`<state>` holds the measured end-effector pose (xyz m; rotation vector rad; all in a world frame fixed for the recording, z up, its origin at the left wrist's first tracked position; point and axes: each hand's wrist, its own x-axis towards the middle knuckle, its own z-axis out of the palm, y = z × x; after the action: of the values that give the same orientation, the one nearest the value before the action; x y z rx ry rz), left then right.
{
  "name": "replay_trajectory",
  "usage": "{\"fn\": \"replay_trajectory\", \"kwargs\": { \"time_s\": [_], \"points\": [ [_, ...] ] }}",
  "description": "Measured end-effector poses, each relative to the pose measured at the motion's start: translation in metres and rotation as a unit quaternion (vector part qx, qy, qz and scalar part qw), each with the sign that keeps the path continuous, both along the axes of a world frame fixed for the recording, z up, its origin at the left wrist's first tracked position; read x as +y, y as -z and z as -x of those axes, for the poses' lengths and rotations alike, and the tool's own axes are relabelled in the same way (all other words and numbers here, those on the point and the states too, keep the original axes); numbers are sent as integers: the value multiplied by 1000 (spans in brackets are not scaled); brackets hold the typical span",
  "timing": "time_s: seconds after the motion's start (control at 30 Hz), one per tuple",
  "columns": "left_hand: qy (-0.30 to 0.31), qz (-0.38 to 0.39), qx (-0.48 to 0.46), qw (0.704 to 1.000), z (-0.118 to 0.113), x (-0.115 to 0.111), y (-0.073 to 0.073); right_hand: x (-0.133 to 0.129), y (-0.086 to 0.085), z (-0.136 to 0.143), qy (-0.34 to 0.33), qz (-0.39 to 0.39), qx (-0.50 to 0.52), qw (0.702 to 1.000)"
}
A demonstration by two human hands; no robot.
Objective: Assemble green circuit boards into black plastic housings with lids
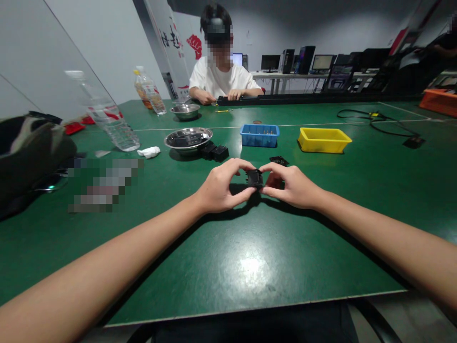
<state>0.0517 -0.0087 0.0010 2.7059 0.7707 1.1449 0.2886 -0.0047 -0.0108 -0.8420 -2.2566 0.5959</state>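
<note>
Between my two hands is a small black plastic part (pixel 254 178), boxy with thin prongs on its left side. My left hand (pixel 226 186) pinches it from the left with thumb and forefinger. From the right, my right hand (pixel 291 186) grips the same part, thumb below and forefinger above. Just behind my right hand lie flat black pieces (pixel 279 160) on the green table (pixel 214 262). Farther left, black block-like parts (pixel 220 153) sit against a steel bowl (pixel 188 148) that holds more black pieces.
Beyond my hands stand a blue bin (pixel 259 143) with small metal pieces and a yellow bin (pixel 323 146). A water bottle (pixel 114 126), crumpled tissue (pixel 149 152) and bag (pixel 32 157) are at left. A black cable (pixel 374 121) lies right. Opposite, a person (pixel 224 78) handles a long black bar (pixel 303 99).
</note>
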Motion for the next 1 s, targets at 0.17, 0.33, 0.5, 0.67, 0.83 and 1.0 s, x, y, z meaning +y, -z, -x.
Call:
{"fn": "replay_trajectory", "kwargs": {
  "time_s": [0.17,0.33,0.5,0.67,0.83,1.0],
  "points": [
    [-9,3,-23,1000,0,-1,1,-2,-1,0,4,-6,6,1000],
    [-20,-27,3,999,0,3,2,-4,-3,0,9,-71,33,997],
    [-11,-61,30,998,-1,3,0,-6,-5,2,-15,-155,20,988],
    [-1,-64,25,998,0,4,1,-6,-5,3,-11,-175,25,984],
    [7,-60,26,998,0,4,0,-5,-4,2,-13,-187,38,982],
    [8,-77,39,996,2,5,-1,-5,-5,1,-12,-181,43,982]
  ]
}}
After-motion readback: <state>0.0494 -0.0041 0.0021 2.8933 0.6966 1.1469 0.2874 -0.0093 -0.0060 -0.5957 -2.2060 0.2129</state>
